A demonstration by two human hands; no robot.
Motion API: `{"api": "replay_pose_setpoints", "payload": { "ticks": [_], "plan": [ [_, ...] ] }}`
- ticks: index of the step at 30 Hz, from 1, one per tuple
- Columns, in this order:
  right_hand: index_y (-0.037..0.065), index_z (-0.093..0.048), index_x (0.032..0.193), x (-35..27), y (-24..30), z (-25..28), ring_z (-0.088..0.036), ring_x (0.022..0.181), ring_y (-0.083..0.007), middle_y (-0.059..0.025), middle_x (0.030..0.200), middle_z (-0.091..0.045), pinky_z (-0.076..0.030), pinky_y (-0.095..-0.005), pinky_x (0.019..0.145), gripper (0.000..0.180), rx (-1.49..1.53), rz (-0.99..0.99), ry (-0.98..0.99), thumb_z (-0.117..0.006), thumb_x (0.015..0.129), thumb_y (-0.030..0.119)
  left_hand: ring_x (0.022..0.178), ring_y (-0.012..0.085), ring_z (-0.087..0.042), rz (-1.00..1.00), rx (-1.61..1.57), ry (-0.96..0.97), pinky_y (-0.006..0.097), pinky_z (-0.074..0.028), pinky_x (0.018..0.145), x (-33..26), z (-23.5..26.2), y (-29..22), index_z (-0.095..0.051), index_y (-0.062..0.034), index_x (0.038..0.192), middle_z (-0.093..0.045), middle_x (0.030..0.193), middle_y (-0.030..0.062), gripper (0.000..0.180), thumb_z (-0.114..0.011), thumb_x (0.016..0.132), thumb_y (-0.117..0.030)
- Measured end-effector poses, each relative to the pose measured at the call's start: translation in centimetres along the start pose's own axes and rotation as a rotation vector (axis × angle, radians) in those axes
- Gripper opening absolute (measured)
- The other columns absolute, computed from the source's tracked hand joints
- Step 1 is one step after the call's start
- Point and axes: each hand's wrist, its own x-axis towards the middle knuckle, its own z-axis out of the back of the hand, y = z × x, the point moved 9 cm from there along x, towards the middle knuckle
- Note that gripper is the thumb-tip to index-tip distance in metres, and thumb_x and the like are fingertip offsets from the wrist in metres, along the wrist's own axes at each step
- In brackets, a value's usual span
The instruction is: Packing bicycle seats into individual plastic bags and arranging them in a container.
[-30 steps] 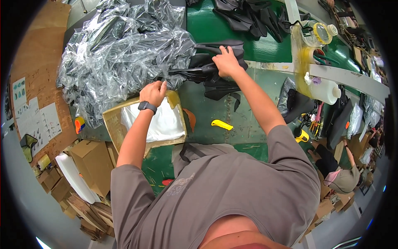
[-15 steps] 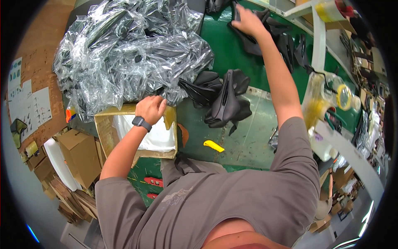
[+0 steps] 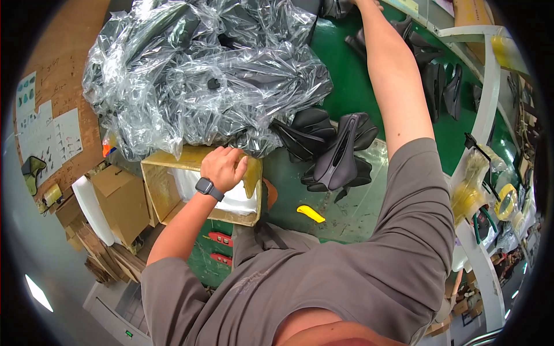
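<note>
My left hand (image 3: 224,169), with a dark watch on its wrist, rests at the far rim of an open cardboard box (image 3: 151,183); its fingers curl over the rim. White sheet material (image 3: 245,203) lines the inside of the box. My right arm stretches far across the green table, and my right hand (image 3: 367,2) is cut off by the upper picture edge, beside a black bicycle saddle (image 3: 336,8); its fingers are mostly hidden. Closer in, several black saddles (image 3: 339,153) are piled together. A yellow-handled cutter (image 3: 311,214) lies nearer to me.
A big heap of clear plastic bags (image 3: 202,81) with dark items inside covers the table's left. More saddles (image 3: 434,89) lie at the right, by a white metal frame (image 3: 489,92). Tape rolls (image 3: 506,200) hang there. Cardboard boxes (image 3: 124,202) stand at the lower left.
My right hand has reached farther away, from above a black saddle to the upper picture edge. The whole view has shifted a little. My left hand stays at the box rim.
</note>
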Motion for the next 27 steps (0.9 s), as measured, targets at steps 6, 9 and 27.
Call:
{"api": "replay_pose_setpoints", "payload": {
  "ticks": [6,9,27],
  "plan": [
    [-0.001,-0.023,0.170,1.9,-9.0,0.1,-0.034,0.158,-0.0489,-0.0326,0.171,-0.033,-0.034,-0.0614,0.125,0.149,-0.093,-0.425,-0.721,-0.088,0.063,0.080,0.079,0.0311,-0.067,-0.041,-0.027,-0.015,0.046,-0.055,0.071,0.7,-0.3,-0.4,-0.073,-0.0114,0.088,-0.068,0.079,0.0069,0.027,-0.069,0.098,-0.036],
    [-0.011,-0.029,0.165,-0.1,-10.0,-3.9,-0.038,0.156,-0.0475,-0.0301,0.168,-0.040,-0.035,-0.0546,0.127,0.147,0.101,-0.427,-0.822,-0.092,0.062,0.074,0.081,0.0325,-0.068,0.001,-0.007,-0.019,0.047,-0.054,0.071,-0.6,0.1,0.1,-0.074,-0.0115,0.088,-0.070,0.082,0.0080,0.024,-0.067,0.099,-0.032],
    [-0.008,-0.031,0.164,-33.8,-20.6,-20.3,-0.058,0.143,-0.0435,-0.0357,0.158,-0.051,-0.047,-0.0445,0.119,0.128,-0.317,-0.171,-0.331,-0.084,0.067,0.056,0.087,0.0388,-0.072,0.005,0.005,-0.022,0.051,-0.056,0.076,-1.9,-0.3,-0.4,-0.075,-0.0103,0.094,-0.074,0.089,0.0153,0.039,-0.057,0.107,-0.042]
  ]
}}
